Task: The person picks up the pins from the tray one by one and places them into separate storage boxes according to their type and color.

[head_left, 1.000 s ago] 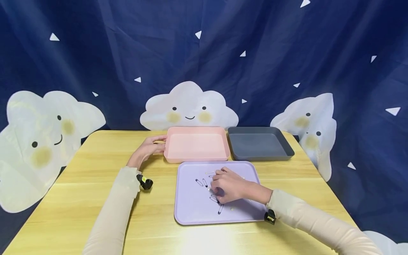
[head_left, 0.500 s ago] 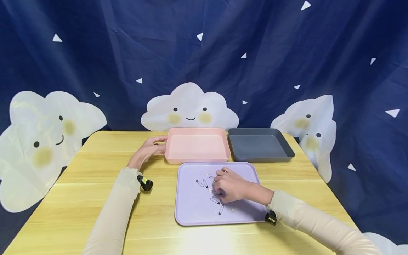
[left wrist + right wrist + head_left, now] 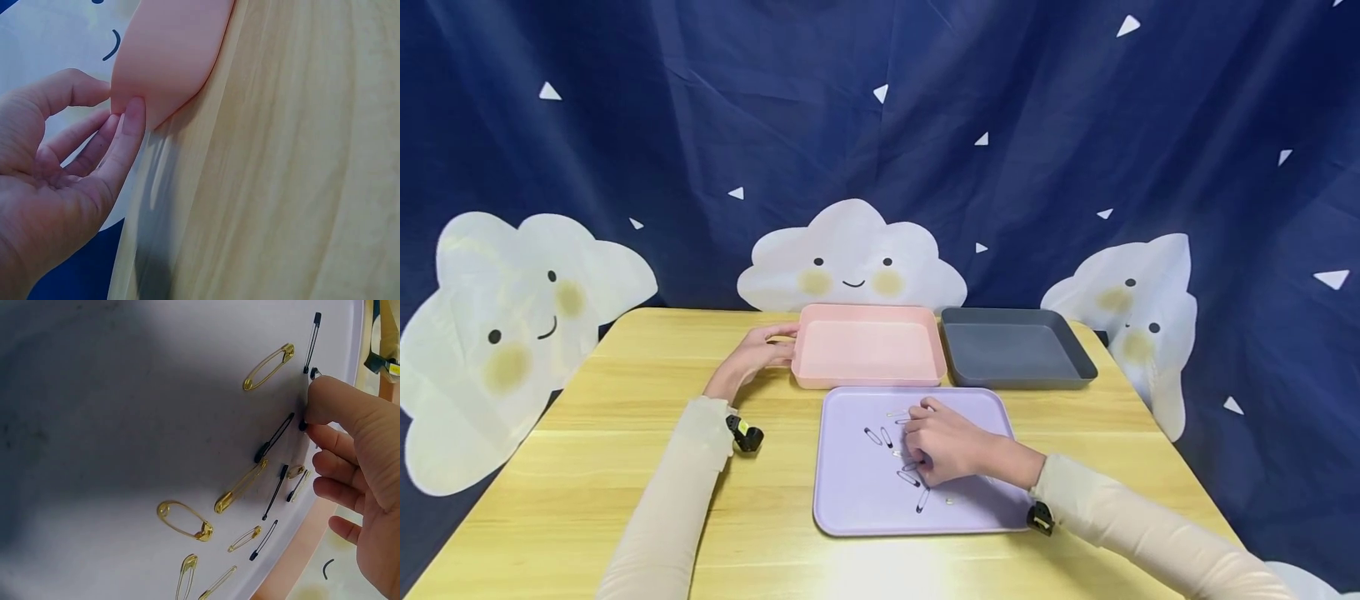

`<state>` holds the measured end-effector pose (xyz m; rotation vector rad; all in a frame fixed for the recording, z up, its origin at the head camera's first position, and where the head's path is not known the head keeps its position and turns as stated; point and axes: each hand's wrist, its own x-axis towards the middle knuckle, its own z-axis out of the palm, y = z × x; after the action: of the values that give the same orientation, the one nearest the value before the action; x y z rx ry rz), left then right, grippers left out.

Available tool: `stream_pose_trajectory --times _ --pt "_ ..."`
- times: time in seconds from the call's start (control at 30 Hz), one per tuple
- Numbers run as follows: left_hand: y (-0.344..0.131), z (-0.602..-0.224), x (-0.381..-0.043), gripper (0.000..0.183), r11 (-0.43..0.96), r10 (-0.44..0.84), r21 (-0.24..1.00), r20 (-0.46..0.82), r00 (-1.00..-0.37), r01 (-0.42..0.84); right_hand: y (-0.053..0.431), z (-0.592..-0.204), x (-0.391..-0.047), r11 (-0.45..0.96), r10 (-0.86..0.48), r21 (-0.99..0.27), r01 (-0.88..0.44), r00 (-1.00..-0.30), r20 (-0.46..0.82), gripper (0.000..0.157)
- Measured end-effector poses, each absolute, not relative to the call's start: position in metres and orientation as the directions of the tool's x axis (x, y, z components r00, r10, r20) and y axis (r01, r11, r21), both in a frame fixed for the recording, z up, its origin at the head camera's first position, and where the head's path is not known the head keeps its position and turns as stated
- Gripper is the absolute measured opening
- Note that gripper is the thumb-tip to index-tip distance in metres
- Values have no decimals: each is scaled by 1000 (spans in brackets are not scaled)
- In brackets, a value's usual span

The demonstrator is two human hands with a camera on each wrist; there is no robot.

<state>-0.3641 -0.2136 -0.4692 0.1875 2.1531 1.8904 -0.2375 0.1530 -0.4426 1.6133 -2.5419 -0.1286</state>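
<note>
My left hand (image 3: 755, 352) reaches to the left end of the pink tray (image 3: 805, 379). In the left wrist view its fingertips touch the outside of the tray's wall, fingers loosely bent. Over the lilac tray (image 3: 842, 500), my right hand (image 3: 946, 446) is lowered to the surface. The right wrist view has its thumb and index finger pinching a black safety pin (image 3: 303, 425), mostly hidden by the thumb. Around it lie several other black safety pins (image 3: 260, 454) and gold safety pins (image 3: 204, 532), scattered flat on the lilac tray.
A dark grey tray (image 3: 1015, 383) stands right of the pink one, behind the lilac tray. All rest on a wooden table (image 3: 760, 533). Behind the table hangs a blue curtain (image 3: 805, 133) with clouds.
The head view has shifted slightly, so everything sits a little lower and further right. My left hand stays at the pink tray; the right fingers have shifted slightly among the pins.
</note>
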Motion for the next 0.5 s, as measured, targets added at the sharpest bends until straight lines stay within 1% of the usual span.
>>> stream_pose_trajectory --times 0.17,0.5 --pt "-214 -470 -364 62 130 277 989 -106 -955 -72 154 -442 -237 425 -905 134 -895 -418 74 20" --pt "-214 -473 -363 61 112 285 992 -87 -955 -57 152 -443 -238 446 -895 118 -887 -444 46 20"
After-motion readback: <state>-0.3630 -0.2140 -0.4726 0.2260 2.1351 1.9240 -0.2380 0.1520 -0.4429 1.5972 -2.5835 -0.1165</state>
